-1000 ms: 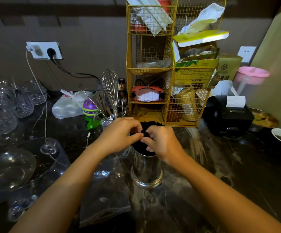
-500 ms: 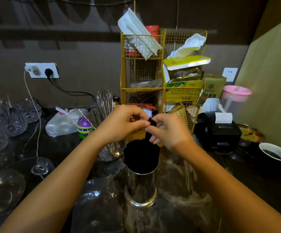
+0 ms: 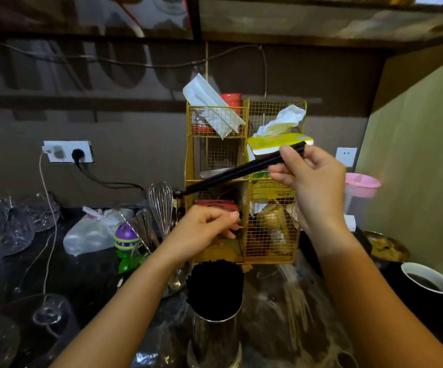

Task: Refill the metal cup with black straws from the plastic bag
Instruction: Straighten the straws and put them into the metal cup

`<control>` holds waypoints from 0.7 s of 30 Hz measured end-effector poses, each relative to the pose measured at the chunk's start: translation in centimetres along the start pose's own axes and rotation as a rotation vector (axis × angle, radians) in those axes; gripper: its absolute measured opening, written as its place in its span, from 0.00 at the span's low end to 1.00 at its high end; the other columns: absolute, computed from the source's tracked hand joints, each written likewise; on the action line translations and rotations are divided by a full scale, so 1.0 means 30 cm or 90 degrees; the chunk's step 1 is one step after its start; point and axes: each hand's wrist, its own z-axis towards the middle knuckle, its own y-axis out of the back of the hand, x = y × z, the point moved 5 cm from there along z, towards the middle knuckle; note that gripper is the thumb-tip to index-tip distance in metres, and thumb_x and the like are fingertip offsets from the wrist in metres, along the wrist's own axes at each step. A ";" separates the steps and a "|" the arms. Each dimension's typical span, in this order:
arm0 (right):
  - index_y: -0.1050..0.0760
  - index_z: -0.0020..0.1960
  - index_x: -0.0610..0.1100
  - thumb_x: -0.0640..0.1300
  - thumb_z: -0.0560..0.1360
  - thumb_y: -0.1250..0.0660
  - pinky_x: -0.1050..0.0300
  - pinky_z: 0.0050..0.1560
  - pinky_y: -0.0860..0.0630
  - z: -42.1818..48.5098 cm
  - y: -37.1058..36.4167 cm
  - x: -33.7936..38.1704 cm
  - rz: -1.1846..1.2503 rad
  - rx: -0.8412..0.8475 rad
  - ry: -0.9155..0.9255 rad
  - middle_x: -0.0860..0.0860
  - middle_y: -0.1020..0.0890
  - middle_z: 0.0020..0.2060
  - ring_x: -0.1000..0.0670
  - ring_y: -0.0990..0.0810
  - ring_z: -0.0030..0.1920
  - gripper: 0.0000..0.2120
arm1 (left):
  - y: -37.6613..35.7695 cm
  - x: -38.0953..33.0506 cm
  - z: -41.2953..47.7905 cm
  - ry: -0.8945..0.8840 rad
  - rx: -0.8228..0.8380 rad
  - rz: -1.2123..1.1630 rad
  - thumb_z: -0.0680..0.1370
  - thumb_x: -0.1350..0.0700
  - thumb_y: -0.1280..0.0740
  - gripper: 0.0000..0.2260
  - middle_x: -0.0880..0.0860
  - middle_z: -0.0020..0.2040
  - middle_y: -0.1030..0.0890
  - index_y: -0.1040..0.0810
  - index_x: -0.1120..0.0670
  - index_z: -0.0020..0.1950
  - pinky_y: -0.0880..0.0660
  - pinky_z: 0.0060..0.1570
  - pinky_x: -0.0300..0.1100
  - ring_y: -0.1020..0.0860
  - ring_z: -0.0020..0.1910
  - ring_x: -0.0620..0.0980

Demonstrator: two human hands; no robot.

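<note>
Straws lifted clear above the packed metal cup (image 3: 216, 338)

Right hand (image 3: 313, 179) pinches a few black straws (image 3: 244, 170), slanting before the yellow wire rack (image 3: 244, 187); left hand (image 3: 204, 229) loosely curled, holding nothing I can see

Straws (image 3: 214, 285) in metal cup (image 3: 215, 338), wire rack (image 3: 244, 181) just behind.

Dim room, grey-brown back wall (image 3: 140, 123) w/ white socket strip (image 3: 67, 151), black plug in. Olive side panel (image 3: 414, 155) at right. Dark glossy marble worktop (image 3: 87, 277). Shiny shelf (image 3: 294, 19) overhead, cables strung beneath.
</note>
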 end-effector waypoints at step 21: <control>0.26 0.47 0.41 0.44 0.74 0.37 0.56 0.39 0.18 -0.213 -0.021 -0.409 0.188 0.073 -0.584 0.45 0.16 0.38 0.50 0.16 0.38 0.07 | 0.147 -0.027 0.038 -0.055 -0.262 -0.260 0.75 0.62 0.39 0.07 0.47 0.34 0.15 0.22 0.54 0.42 0.21 0.34 0.34 0.17 0.39 0.46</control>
